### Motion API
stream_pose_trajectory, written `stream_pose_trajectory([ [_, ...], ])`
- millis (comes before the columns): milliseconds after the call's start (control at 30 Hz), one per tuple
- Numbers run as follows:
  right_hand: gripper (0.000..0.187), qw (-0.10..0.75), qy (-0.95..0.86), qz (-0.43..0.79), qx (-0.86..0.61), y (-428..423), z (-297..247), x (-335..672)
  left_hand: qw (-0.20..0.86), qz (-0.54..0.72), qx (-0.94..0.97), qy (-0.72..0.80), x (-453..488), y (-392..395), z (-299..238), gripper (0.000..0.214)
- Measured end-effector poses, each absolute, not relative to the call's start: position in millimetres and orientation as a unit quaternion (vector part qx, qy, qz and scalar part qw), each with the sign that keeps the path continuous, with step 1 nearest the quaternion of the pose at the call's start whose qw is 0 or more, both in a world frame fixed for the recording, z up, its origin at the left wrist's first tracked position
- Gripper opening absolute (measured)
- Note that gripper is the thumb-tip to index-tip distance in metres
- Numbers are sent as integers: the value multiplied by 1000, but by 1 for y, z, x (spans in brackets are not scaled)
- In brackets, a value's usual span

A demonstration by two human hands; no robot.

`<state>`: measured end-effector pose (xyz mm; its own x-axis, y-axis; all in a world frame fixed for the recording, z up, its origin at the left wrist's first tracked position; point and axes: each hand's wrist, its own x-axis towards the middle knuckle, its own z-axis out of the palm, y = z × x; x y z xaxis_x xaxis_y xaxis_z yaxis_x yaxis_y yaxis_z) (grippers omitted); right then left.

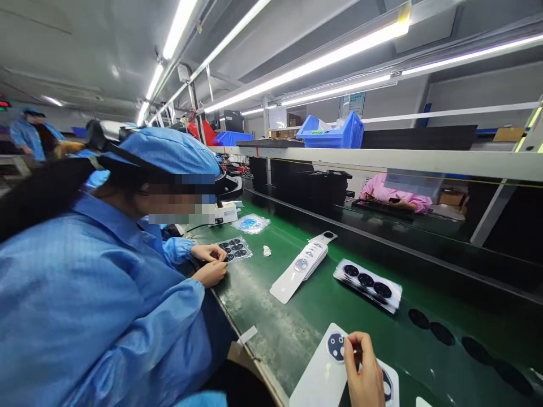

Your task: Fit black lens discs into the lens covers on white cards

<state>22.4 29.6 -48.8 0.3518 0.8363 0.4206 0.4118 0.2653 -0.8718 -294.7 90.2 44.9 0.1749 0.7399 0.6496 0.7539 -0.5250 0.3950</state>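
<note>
At the bottom right, my right hand [365, 370] reaches in with thumb and index finger pinched together. Its fingertips meet at the edge of a dark round sticker [336, 346] with pale holes, which sits near the top of a long white panel [317, 376]. Whatever is between the fingertips is too small to make out. Partly behind the hand lies a second white panel [394, 376] with a similar round dark piece. My left hand is out of view.
A co-worker in blue [139, 294] sits at left, both hands at a sheet of black discs [235, 249]. A stack of white panels [299, 270] and a strip stack with black discs [368, 282] lie on the green bench [263, 316]. A blue bin [331, 135] stands on the shelf.
</note>
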Motion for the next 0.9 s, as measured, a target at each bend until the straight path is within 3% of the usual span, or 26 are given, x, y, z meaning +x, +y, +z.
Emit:
stream_pose_trajectory([
  [233, 11, 585, -567, 210, -541, 28, -36, 29, -124, -111, -873, -458, -400, 215, 79, 32],
  [367, 19, 592, -551, 223, -544, 29, -40, 31, -164, -34, -884, -438, -420, 235, 69, 32],
  [667, 24, 595, -535, 272, -535, 33, -46, 37, -210, -43, -866, -452, -443, 238, 48, 33],
  [900, 30, 611, -503, 287, -539, 33, -46, 39, -184, -107, -865, -454, -428, 228, 54, 33],
])
